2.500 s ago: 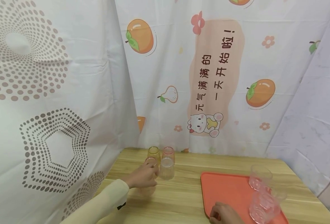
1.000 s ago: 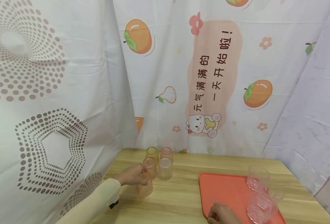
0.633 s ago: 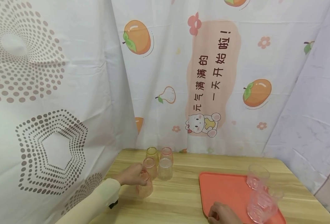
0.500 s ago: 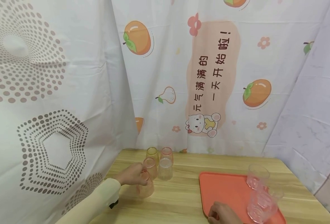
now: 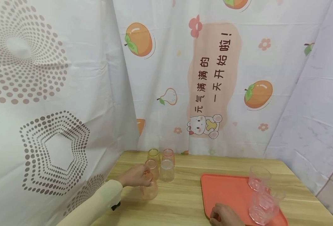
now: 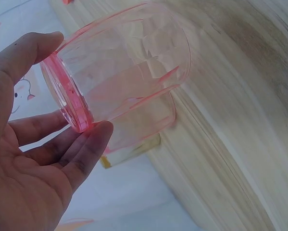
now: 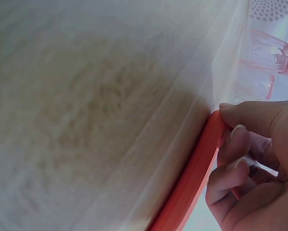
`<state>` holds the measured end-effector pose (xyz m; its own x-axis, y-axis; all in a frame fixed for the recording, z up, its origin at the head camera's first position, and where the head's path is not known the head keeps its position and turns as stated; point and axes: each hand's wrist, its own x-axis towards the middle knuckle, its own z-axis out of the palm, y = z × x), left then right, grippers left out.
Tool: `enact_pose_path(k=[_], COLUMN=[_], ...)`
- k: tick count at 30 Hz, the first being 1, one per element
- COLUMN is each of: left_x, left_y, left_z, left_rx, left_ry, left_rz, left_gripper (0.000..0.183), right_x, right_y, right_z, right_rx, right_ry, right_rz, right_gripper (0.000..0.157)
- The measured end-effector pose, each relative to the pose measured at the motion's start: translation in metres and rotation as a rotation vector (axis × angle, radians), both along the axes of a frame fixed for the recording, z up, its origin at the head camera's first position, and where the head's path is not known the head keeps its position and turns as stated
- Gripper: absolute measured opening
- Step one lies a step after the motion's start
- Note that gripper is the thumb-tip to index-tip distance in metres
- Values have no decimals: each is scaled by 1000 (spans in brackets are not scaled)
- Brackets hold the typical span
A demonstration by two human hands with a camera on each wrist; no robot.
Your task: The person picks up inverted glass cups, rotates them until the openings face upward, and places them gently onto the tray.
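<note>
My left hand (image 5: 135,176) pinches the thick base of an upside-down pink glass (image 6: 119,67) between thumb and fingertips. Its mouth points down toward the wooden table in the head view. Close behind it stand another pale pink glass (image 5: 153,168), a clear glass (image 5: 167,171), a yellow glass (image 5: 153,153) and a pink-rimmed glass (image 5: 168,154), grouped in two rows. Far to the right, my right hand (image 5: 226,215) pinches the edge of the red tray (image 7: 196,168), thumb on the rim and fingers curled beside it.
Clear glasses lie or stand on the tray's right side: one at the back (image 5: 259,178), another nearer the front (image 5: 264,207), overlapping in this view. A patterned curtain (image 5: 70,94) hangs close at the left, and a printed cloth (image 5: 166,125) closes the table's back.
Since 2.5 seconds ago my left hand has shifted left, uncovering the pale pink glass behind. In the last second the held glass has edged slightly right. My right hand stays at the tray.
</note>
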<state>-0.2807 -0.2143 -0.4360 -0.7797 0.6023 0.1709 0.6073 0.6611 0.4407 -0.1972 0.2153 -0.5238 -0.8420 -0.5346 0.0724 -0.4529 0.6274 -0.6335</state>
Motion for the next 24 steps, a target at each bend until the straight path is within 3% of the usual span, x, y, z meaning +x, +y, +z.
enact_pose_path(k=[6, 14, 20, 24], left_x=[4, 5, 3, 2], left_y=[8, 18, 29, 37], left_z=[3, 5, 1, -1], left_rx=[8, 10, 58, 41], left_ry=[-79, -71, -63, -25], left_rz=[30, 6, -47, -70], left_gripper=[27, 24, 18, 30], right_x=[-2, -3, -3, -2], right_y=[0, 1, 1, 1], right_z=[-1, 0, -1, -2], right_rx=[3, -2, 13, 6], right_ry=[-7, -22, -4, -1], right_rz=[7, 22, 15, 8], right_gripper=[17, 16, 17, 17])
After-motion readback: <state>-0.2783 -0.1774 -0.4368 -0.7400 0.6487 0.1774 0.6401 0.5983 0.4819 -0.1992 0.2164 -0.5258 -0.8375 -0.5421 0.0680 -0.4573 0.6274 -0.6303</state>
